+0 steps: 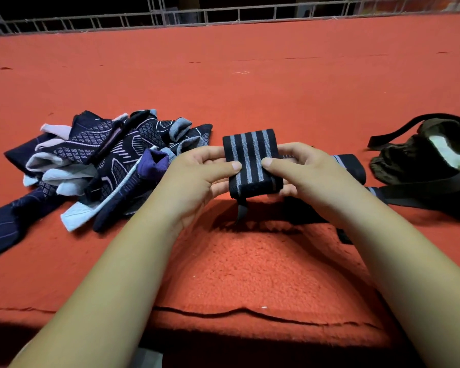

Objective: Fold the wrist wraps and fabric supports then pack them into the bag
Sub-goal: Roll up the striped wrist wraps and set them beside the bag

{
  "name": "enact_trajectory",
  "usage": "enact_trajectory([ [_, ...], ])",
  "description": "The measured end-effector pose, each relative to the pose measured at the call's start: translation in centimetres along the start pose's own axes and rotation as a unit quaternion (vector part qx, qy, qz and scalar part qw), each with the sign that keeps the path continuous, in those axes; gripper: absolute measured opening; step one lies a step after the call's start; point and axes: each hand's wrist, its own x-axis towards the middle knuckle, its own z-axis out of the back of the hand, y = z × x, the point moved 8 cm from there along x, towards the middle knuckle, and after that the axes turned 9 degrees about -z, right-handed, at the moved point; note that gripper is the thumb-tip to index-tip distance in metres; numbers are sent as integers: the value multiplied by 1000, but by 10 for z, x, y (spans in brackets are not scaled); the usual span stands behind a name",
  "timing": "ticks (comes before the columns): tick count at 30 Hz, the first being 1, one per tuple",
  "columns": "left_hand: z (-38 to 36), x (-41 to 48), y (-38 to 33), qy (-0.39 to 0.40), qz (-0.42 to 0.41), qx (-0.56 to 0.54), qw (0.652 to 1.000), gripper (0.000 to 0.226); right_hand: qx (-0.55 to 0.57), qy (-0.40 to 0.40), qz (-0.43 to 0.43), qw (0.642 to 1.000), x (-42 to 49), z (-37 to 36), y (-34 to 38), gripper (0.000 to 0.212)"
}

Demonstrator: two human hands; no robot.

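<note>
At the centre of the frame both hands hold a folded black wrist wrap point(251, 163) with grey stripes: the left hand point(197, 176) pinches its left edge and the right hand point(311, 176) its right edge, thumbs pressed on top and fingers curled beneath. The stripes, its long axis, run away from the person. The dark open bag point(422, 160) lies at the right edge of the frame, nearer the right hand, while the unfolded fabric supports point(104, 160) lie heaped at centre left on the red blanket point(250, 88).

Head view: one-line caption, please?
Left hand and right hand grip a striped wrist wrap, fabric supports piled left, bag right.
</note>
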Motion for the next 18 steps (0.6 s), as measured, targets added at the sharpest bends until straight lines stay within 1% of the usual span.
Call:
enact_trajectory([
  [2, 0, 0, -1, -18, -8, -8, 1000, 34, -8, 8, -14, 1000, 0, 0, -4, 57],
  [6, -8, -1, 0, -49, 1, -4, 999, 31, -34, -30, 7, 999, -4, 10, 1, 38],
  [9, -28, -1, -2, -9, 11, 12, 1000, 31, -26, -69, 8, 997, -9, 23, 6, 27],
  [12, -56, 4, -11, 48, 4, 34, 998, 34, -26, -118, 5, 993, -17, 45, 12, 28],
  [14, -74, 13, -14, 62, -10, 44, 997, 37, -42, -164, 7, 985, -22, 67, 17, 27],
  [16, -90, 26, -14, 44, -24, 72, 996, 42, -35, -202, 12, 979, -27, 90, 21, 27],
  [18, -103, 42, -13, 6, -32, 115, 993, 56, -29, -231, 13, 972, -29, 112, 21, 28],
])
